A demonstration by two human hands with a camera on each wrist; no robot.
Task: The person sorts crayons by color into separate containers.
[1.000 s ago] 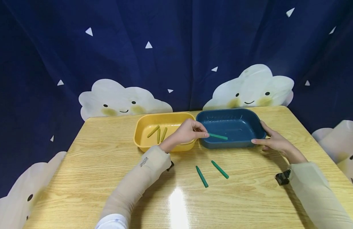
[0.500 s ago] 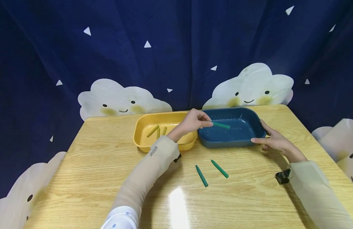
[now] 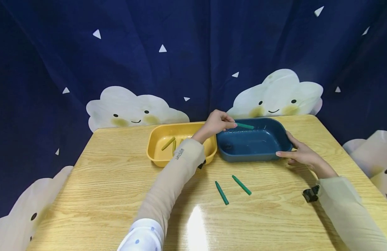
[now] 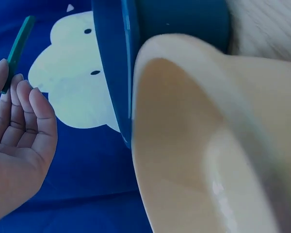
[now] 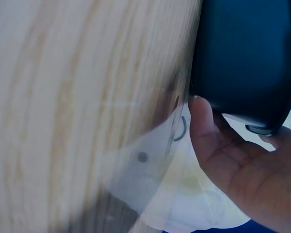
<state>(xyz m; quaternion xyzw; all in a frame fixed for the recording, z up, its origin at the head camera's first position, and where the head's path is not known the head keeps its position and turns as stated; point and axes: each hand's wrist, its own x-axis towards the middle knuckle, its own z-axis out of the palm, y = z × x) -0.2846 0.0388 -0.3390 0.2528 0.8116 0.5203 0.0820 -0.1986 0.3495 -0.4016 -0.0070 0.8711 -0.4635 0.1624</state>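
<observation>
My left hand (image 3: 216, 122) pinches a green crayon (image 3: 245, 126) between thumb and fingertips, over the back part of the blue plastic bin (image 3: 248, 157). In the left wrist view the crayon (image 4: 20, 48) points up and away from the fingers, level with the bin's rim side. At the bin's right front corner, my right hand (image 3: 303, 154) holds the outside, thumb on the front wall and index finger on the end wall. Two more green crayons, one left (image 3: 222, 192) and one right (image 3: 241, 185), lie on the table in front of the bin.
A yellow bin (image 3: 153, 153) stands left of the blue one, close against it. Yellow crayons (image 3: 168, 143) lie inside, partly hidden by my left sleeve (image 3: 177, 174). Behind the wooden table (image 3: 111, 195) hangs a dark blue cloud-print curtain (image 3: 193, 42).
My left hand has moved away from me and slightly right, carrying the green crayon from the bin's front left toward its back rim. The right hand stays put.
</observation>
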